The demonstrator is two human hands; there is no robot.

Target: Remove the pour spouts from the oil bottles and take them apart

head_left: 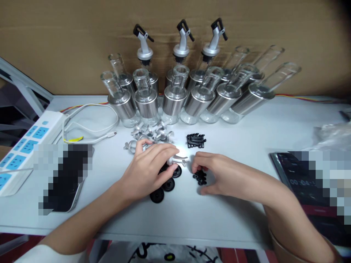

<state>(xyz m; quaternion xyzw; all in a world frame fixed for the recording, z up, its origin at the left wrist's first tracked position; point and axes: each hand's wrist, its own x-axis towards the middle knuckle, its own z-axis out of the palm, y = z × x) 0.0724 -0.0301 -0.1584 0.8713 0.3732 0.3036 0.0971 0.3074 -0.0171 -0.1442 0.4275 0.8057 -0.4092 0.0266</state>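
Between the thumb and fingers of my left hand (152,166) is a silver pourer spout (178,159), its narrow end pointing right. Under that hand lie several round black discs (168,184). My right hand (212,170) curves over a small pile of black parts (201,178), fingers and thumb apart on either side of it; whether the fingertips touch a piece I cannot tell. Just behind the hands sits a bunch of black levers (196,140). More silver spouts (161,133) lie in a heap beyond my left hand, partly hidden by it.
Two rows of glass bottles with metal sleeves (175,98) stand at the back; three carry finished pourers (181,40). A power strip (27,146), white cable (90,106) and phone (68,179) lie left. At right are a dark device (298,175) and clear plastic (333,135).
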